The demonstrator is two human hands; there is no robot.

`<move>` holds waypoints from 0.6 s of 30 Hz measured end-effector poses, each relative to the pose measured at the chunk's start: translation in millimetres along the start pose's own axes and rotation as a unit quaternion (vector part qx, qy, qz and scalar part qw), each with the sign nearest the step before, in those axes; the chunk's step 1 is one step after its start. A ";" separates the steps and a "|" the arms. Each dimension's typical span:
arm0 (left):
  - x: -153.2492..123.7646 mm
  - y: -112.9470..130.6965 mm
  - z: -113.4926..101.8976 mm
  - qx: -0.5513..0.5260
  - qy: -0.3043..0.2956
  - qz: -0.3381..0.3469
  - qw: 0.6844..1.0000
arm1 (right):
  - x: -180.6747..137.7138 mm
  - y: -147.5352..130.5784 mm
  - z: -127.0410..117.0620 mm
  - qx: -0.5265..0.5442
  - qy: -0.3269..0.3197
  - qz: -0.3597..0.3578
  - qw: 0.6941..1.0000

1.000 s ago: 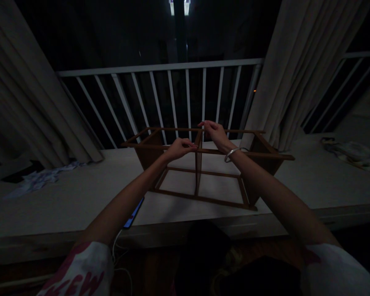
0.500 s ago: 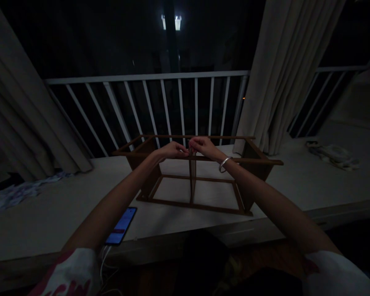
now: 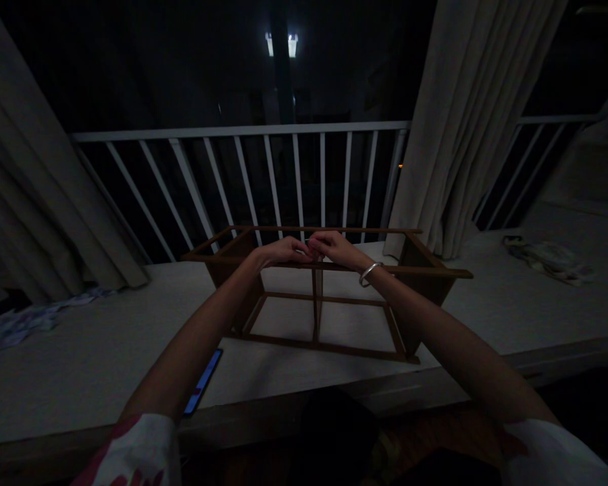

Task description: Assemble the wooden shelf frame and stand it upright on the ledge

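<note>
Ledge: a pale window ledge (image 3: 96, 358) is seen running left to right, dimly lit.
Curtains: a left curtain (image 3: 45, 182) and a right curtain (image 3: 466, 121) are drawn aside.
Railing: a white metal railing (image 3: 240, 128) is seen between them, on the far side.
Frame: a brown wooden frame (image 3: 365, 350) is set on the ledge at mid-scene, its long rails joined by end panels and a middle divider.
Cloths: crumpled fabric (image 3: 20, 324) is seen far left, a bundled cloth (image 3: 550, 260) far right.
Hands: left hand (image 3: 282, 251) and right hand (image 3: 337, 247) are brought together above the divider, fingers bent, fingertips meeting; whether anything is pinched cannot be told.
Smartphone: a lit smartphone (image 3: 203, 383) is partly covered by the left forearm, near edge.
Bangle: a silver bangle (image 3: 363, 273) is worn on the right wrist.
</note>
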State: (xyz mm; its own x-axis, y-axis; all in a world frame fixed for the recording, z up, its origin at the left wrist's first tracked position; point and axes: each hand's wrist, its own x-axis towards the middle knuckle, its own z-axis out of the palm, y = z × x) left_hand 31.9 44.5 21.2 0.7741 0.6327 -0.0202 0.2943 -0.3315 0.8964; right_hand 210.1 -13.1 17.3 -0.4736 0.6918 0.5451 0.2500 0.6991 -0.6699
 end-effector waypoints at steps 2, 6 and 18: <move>0.2 -1.5 -1.4 -0.009 -0.003 -0.001 1.000 | -2.0 -1.1 -0.6 -0.018 0.009 -0.008 1.000; 1.8 -4.4 -2.8 0.007 -0.002 0.006 1.000 | -4.9 -1.3 -1.6 -0.061 0.015 -0.019 0.998; -5.5 5.0 5.9 -0.007 0.015 0.015 1.000 | -1.9 4.3 -1.0 -0.073 0.003 -0.020 0.997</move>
State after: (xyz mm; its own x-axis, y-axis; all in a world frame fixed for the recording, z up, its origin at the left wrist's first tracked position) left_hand 32.4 35.2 23.1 0.7656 0.6430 0.0196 0.2636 -0.3414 0.9022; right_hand 212.9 -11.3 13.8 -0.4801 0.6632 0.5741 0.3515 0.7451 -0.5668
